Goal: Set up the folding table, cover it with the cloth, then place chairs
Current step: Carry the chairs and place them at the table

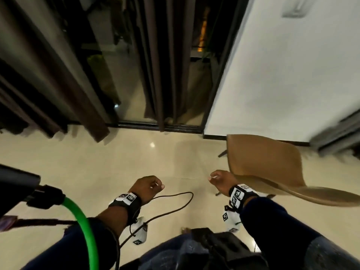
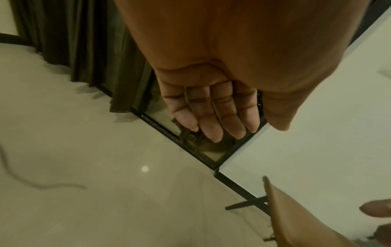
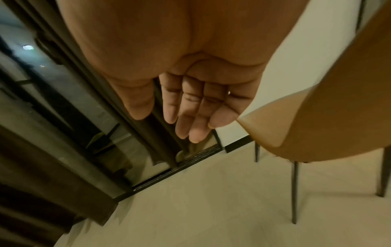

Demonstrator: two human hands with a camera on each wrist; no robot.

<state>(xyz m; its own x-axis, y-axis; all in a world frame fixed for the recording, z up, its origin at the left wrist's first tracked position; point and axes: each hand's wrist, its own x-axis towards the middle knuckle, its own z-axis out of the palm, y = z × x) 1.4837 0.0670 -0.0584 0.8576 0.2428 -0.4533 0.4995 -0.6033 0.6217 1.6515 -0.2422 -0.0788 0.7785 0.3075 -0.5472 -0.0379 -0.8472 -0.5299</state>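
A tan chair [image 1: 268, 168] with thin dark legs stands on the pale floor at the right, near the white wall. My right hand [image 1: 220, 182] hangs just left of its backrest, apart from it, with relaxed fingers [image 3: 190, 120] holding nothing; the chair's seat [image 3: 317, 120] shows beside it in the right wrist view. My left hand [image 1: 150, 187] hovers over bare floor in the middle, its fingers [image 2: 211, 120] loosely extended and empty. The chair's edge [image 2: 283, 217] appears at the lower right of the left wrist view. No folding table or cloth is in view.
Dark brown curtains [image 1: 64, 84] and a glass sliding door [image 1: 124, 78] with a black floor track line the far side. A white wall [image 1: 292, 75] rises at the right. A thin black cable [image 1: 175, 203] and a green hose [image 1: 83, 221] hang near my body.
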